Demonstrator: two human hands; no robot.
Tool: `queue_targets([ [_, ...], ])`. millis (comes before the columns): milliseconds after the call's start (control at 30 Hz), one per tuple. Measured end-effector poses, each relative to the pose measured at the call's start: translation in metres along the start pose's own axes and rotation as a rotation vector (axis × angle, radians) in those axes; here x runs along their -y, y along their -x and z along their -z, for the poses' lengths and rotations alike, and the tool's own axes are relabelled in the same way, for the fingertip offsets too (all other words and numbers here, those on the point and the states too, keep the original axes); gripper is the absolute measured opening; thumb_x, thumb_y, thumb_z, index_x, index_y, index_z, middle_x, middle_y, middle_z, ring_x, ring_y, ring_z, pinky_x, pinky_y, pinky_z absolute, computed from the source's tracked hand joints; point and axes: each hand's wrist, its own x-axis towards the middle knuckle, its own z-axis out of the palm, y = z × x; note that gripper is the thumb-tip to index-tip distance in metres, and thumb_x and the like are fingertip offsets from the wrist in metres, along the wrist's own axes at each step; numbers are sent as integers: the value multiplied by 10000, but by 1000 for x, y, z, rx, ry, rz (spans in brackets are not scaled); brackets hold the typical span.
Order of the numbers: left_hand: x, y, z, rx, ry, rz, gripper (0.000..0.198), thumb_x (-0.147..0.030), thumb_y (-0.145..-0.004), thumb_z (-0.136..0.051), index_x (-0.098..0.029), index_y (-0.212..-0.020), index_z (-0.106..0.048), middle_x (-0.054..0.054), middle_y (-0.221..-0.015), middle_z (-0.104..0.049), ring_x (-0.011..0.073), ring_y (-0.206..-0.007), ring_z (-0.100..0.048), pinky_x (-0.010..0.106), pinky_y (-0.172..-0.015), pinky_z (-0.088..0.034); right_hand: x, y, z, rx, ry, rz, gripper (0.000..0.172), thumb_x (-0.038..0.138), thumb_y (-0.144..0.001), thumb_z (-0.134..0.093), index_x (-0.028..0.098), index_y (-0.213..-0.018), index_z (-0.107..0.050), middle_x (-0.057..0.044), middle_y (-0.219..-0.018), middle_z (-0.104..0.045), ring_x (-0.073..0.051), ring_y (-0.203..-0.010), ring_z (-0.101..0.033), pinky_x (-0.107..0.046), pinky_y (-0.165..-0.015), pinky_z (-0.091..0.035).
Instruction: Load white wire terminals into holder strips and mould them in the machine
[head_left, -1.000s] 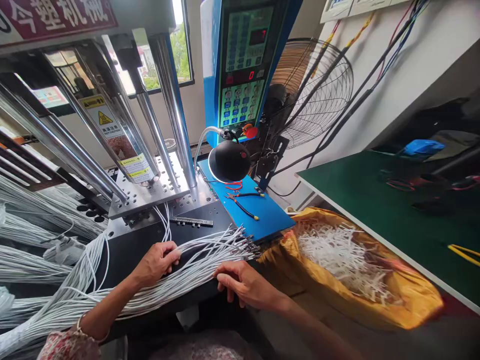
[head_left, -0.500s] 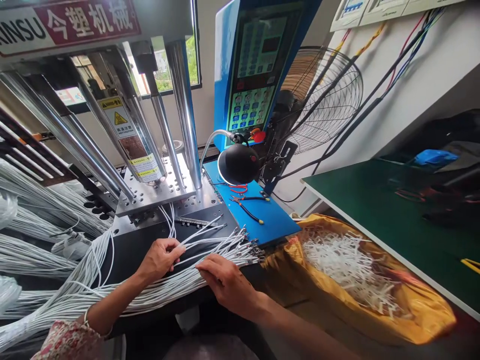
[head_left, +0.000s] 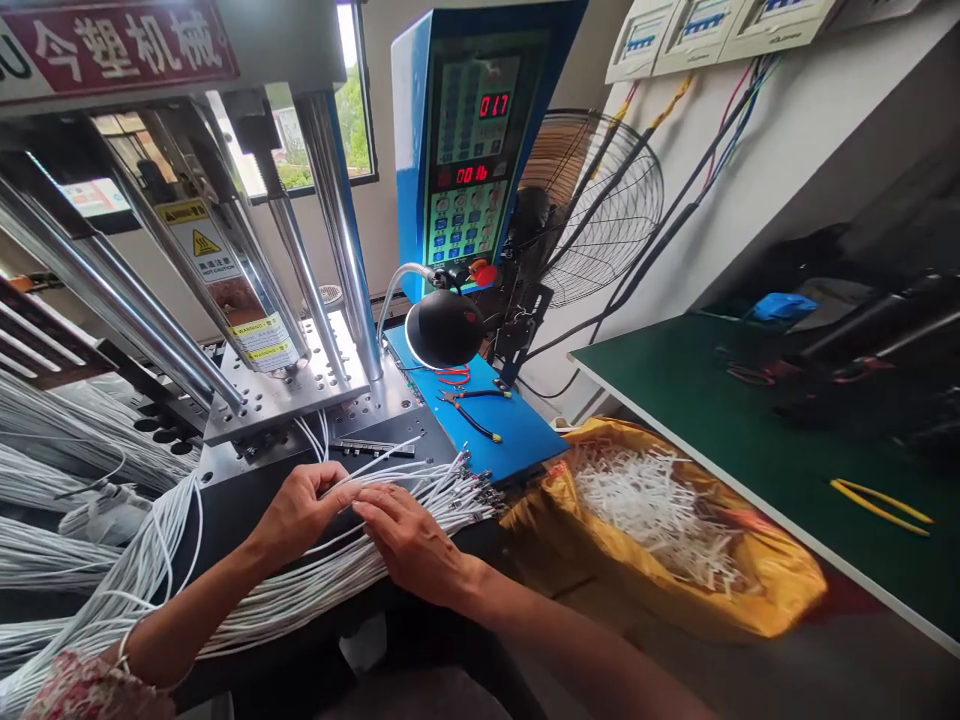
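Observation:
A thick bundle of white cables [head_left: 300, 592] runs across the black work surface, its metal-tipped ends gathered near the blue board. My left hand [head_left: 304, 508] is closed on a white cable [head_left: 382, 457] whose free end sticks out to the upper right. Right beside it, my right hand [head_left: 409, 540] rests over the bundle, fingers bent together and tips meeting the left hand; what they pinch is hidden. Behind the hands, more white cables come out from under the metal press plate [head_left: 289, 395]. A dark metal strip [head_left: 373, 448] lies beside them.
The press's steel columns [head_left: 341, 240] stand at the left. A black lamp [head_left: 444, 330] hangs over the blue board [head_left: 517, 425], which holds pliers [head_left: 474, 415]. An orange sack [head_left: 799, 590] of white scraps stands at the right, beside a green table [head_left: 720, 420].
My right hand has moved left and now meets my left hand. The view has shifted, and red digits now show on the control panel.

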Motion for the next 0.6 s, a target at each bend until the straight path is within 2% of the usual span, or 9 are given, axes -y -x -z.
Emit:
queue_targets([
  [100,-16,2,25,-44,73,97,351,-489,-841,-619,-162,-724,-571,-58,-598,-369,78,-527,-292,191,-460,-228,-5,5,4,50,122,-258,260,91,-918,-403,122,-999,-649,-155,-1039,-652,-274,-1036,-559,-487,-947,-460],
  [133,-20,2,30,-68,95,113,348,-493,-836,-631,-163,-741,-572,-62,-596,-360,73,-516,-278,186,-447,-205,-3,5,7,39,58,-322,235,122,-922,-433,128,-1003,-654,-145,-1021,-655,-269,-1015,-562,-486,-941,-460],
  [200,-25,0,26,-62,160,112,354,-497,-825,-652,-163,-742,-566,-62,-586,-369,65,-499,-282,179,-430,-189,8,-1,13,-9,-274,-389,256,247,-924,-531,158,-1147,-622,-121,-1118,-642,-259,-1082,-554,-465,-981,-444],
  [267,-24,2,3,42,295,137,388,-523,-831,-634,-163,-711,-550,-61,-553,-378,58,-461,-287,177,-407,-188,20,-12,16,-66,-786,-437,411,405,-912,-571,182,-1256,-557,-105,-1192,-621,-247,-1144,-557,-430,-1001,-444],
  [333,-14,12,-32,191,503,240,418,-568,-837,-595,-168,-721,-561,-65,-513,-369,53,-407,-266,180,-376,-184,27,-23,13,-134,-1297,-550,467,510,-927,-507,174,-1249,-545,-108,-1170,-632,-236,-1118,-595,-416,-985,-458],
  [367,-6,21,-49,240,607,323,419,-581,-832,-592,-168,-757,-582,-66,-509,-376,52,-390,-262,180,-362,-195,29,-25,9,-180,-1491,-617,479,533,-931,-479,159,-1221,-554,-114,-1134,-646,-232,-1072,-622,-414,-972,-466],
  [433,17,40,-78,348,783,491,464,-626,-760,-650,-170,-844,-623,-69,-492,-403,50,-338,-256,186,-317,-201,27,-24,-1,-268,-1710,-723,477,528,-922,-501,137,-1188,-566,-120,-1061,-669,-223,-970,-663,-401,-928,-487],
  [533,46,64,-97,217,931,535,533,-646,-639,-754,-156,-800,-619,-54,-513,-436,45,-366,-319,167,-329,-240,22,-16,-17,-312,-1778,-777,419,462,-878,-612,118,-1117,-593,-105,-910,-688,-211,-811,-685,-360,-794,-522],
  [600,55,72,-98,130,967,562,508,-610,-660,-765,-149,-812,-616,-64,-538,-418,18,-376,-259,144,-333,-174,21,-12,-24,-343,-1831,-807,376,444,-860,-645,125,-1055,-610,-79,-859,-682,-190,-779,-676,-326,-755,-524],
])
